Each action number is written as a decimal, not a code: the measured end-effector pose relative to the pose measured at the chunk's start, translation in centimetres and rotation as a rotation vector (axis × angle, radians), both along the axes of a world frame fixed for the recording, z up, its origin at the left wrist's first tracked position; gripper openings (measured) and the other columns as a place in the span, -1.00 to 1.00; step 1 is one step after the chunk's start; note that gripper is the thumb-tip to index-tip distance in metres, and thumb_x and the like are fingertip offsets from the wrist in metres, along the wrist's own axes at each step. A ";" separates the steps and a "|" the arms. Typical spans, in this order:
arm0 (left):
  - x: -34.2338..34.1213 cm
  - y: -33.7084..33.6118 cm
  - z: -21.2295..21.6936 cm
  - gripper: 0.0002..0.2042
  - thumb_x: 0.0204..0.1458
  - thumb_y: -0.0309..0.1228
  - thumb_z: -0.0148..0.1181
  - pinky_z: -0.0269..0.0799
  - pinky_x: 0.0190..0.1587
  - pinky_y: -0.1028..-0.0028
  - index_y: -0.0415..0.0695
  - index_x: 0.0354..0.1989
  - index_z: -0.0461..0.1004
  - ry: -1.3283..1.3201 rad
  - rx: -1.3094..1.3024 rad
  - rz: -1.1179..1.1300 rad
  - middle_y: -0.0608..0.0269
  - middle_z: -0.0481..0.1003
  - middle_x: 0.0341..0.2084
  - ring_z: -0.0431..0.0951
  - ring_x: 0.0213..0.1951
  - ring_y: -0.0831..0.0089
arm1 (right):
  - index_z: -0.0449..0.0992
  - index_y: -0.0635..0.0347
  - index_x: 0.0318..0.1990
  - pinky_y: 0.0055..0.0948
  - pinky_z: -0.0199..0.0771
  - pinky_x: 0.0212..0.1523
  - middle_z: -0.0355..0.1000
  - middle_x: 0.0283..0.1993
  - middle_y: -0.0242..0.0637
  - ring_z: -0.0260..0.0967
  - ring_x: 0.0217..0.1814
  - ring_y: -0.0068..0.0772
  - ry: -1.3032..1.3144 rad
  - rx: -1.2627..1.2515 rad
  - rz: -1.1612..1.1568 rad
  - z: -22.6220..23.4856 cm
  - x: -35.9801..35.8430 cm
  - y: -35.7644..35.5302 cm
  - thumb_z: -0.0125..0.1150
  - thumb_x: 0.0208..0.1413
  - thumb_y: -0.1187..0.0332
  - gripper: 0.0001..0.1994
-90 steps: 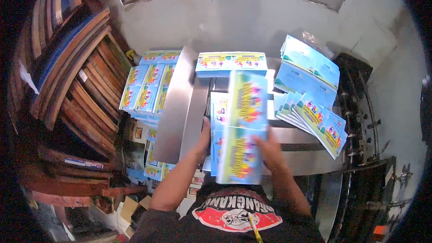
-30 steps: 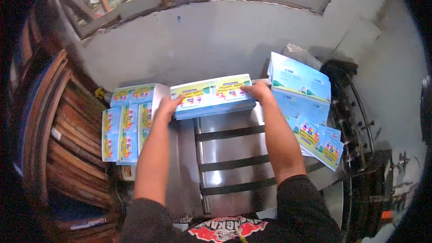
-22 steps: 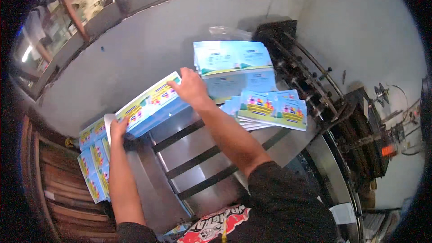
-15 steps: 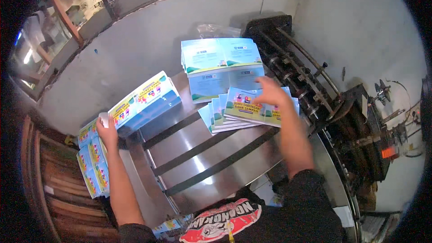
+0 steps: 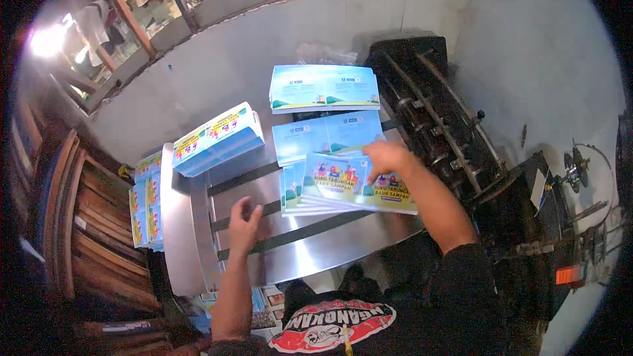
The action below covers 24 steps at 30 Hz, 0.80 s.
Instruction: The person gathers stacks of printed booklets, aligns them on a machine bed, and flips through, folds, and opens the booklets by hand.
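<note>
steel table (image 5: 300,260): fanned blue-yellow booklets (image 5: 336,188) near right edge, right hand (image 5: 391,158) at top one, can't tell if gripping. left hand (image 5: 244,222) empty, loosely curled, toward near-left corner. long booklet stack (image 5: 219,142), far-left corner.

I am seeing big words on bright booklets (image 5: 333,175), tiny words on blue sheets (image 5: 326,87), letters on my shirt (image 5: 419,310).

Beyond the grip (image 5: 388,158), a grey wall (image 5: 237,86) shows surface unevenness. Above it, farther left, a window (image 5: 126,10) with brown uprights; a bright light (image 5: 53,41) glares at its far-left end. Left of the grip: stacked wooden boards (image 5: 99,237). Below it: a metal tabletop (image 5: 298,254) with dark strips. Right: a pale wall (image 5: 541,46).
</note>
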<state>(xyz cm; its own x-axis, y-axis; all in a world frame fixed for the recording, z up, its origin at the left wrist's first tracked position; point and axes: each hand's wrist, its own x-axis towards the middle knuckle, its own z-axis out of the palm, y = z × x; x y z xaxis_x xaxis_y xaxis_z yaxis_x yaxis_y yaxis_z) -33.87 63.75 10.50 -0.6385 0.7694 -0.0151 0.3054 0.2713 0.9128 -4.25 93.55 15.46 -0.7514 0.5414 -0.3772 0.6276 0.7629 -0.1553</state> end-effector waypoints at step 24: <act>-4.8 -14.8 0.6 -0.73 -0.20 -0.61 0.42 0.49 -0.30 0.50 -0.18 -0.31 0.48 -0.331 0.085 -0.041 0.35 0.53 -0.46 0.51 -0.39 0.56 | 0.35 0.16 0.18 -0.14 0.22 0.28 0.27 0.24 -0.05 0.21 0.27 0.02 0.239 0.080 -0.009 1.7 -10.4 -6.8 0.22 0.04 0.04 -0.41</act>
